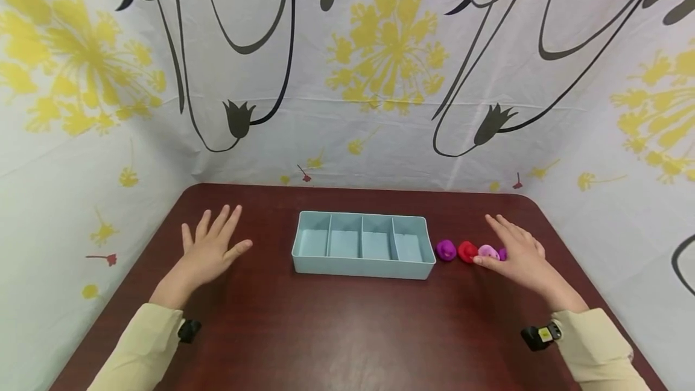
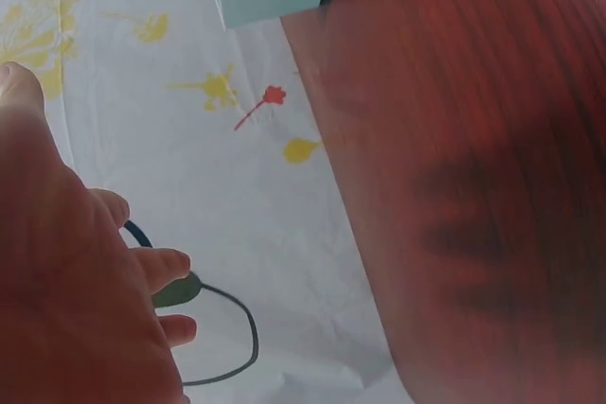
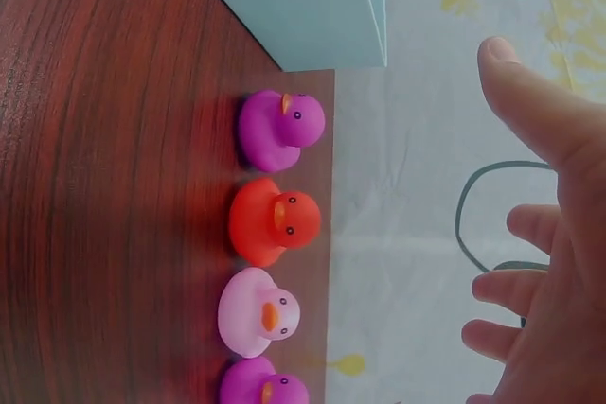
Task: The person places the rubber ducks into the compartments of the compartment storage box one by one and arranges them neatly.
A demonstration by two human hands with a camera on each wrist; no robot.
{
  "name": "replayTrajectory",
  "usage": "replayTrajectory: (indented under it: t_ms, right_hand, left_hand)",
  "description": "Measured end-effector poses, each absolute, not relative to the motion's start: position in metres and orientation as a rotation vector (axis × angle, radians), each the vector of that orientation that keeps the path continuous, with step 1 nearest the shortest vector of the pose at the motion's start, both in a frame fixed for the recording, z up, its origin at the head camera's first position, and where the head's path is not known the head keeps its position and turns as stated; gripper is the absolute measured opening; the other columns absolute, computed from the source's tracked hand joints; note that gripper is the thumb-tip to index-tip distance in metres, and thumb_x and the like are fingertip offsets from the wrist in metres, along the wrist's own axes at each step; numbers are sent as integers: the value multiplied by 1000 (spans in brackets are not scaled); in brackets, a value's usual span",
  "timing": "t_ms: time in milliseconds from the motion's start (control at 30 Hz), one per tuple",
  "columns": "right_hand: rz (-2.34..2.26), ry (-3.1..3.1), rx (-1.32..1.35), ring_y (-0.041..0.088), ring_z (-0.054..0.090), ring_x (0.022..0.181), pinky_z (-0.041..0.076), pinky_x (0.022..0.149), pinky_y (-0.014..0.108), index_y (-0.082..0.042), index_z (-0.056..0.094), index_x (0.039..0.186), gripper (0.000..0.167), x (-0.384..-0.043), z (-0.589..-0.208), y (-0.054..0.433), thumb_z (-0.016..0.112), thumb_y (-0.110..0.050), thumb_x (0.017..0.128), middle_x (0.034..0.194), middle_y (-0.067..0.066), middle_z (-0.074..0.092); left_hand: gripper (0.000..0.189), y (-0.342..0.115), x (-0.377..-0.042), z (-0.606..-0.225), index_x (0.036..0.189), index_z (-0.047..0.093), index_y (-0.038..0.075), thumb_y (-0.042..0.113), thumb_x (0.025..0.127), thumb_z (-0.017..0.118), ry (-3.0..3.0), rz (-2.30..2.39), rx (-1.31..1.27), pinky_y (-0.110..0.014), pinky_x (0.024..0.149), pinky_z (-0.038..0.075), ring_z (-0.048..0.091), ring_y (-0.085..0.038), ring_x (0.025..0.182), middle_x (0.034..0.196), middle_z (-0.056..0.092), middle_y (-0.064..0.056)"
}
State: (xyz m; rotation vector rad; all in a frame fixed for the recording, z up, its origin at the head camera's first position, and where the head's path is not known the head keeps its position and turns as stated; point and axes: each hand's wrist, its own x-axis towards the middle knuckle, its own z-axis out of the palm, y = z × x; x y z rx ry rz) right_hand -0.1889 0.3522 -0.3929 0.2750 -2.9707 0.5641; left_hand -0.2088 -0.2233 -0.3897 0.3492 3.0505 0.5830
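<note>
My left hand [image 1: 209,255] is spread with straight fingers above the left side of the table, holding nothing. On the right, my other hand [image 1: 518,258] hovers with fingers extended, its thumb overlapping the toy ducks in the head view; the right wrist view shows it apart from them. The rubber ducks stand in a row: a purple duck [image 3: 279,130], a red duck [image 3: 275,221], a pink duck [image 3: 258,312] and another purple duck [image 3: 263,383], cut off by the frame edge. Left of them sits a pale blue tray [image 1: 361,267] with several compartments, none holding anything visible.
The dark red wooden table [image 1: 347,330] has rounded far corners. A white cloth [image 1: 304,155] with yellow and grey flower prints hangs behind it and along both sides. A small dark device [image 1: 189,330] is on the left wrist, another device [image 1: 541,336] on the right.
</note>
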Motion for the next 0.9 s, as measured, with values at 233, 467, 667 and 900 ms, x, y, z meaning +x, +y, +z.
replayTrajectory:
  t_ms: [233,467,667,900]
  right_hand:
    - [545,-2912,285,56,25,126,17,91,72,-9,28,150,97,-193,-407,359,78,-44,74,148,29,29]
    - [618,-2905,251,57,24,124,20,87,73,-8,31,149,93,-196,-418,370,78,-42,76,148,30,29]
    - [650,-2875,215,57,25,122,23,82,71,-5,36,145,89,-196,-424,380,79,-39,75,146,31,32]
    - [618,-2848,234,56,27,119,23,81,70,-3,41,142,86,-195,-425,388,81,-36,73,141,33,37]
  left_hand:
    - [81,-214,-204,-405,155,10,16,60,94,41,3056,647,362,-73,101,-14,-1,-51,141,159,10,-21]
    - [81,-206,-206,-419,155,7,15,57,96,41,3069,755,348,-71,103,-14,1,-49,142,158,16,-21]
    - [82,-193,-214,-426,155,7,12,58,96,41,3070,804,350,-70,104,-13,3,-48,142,156,20,-21]
    - [77,-180,-219,-435,155,8,12,54,98,38,3042,849,357,-69,104,-15,4,-47,142,156,21,-21]
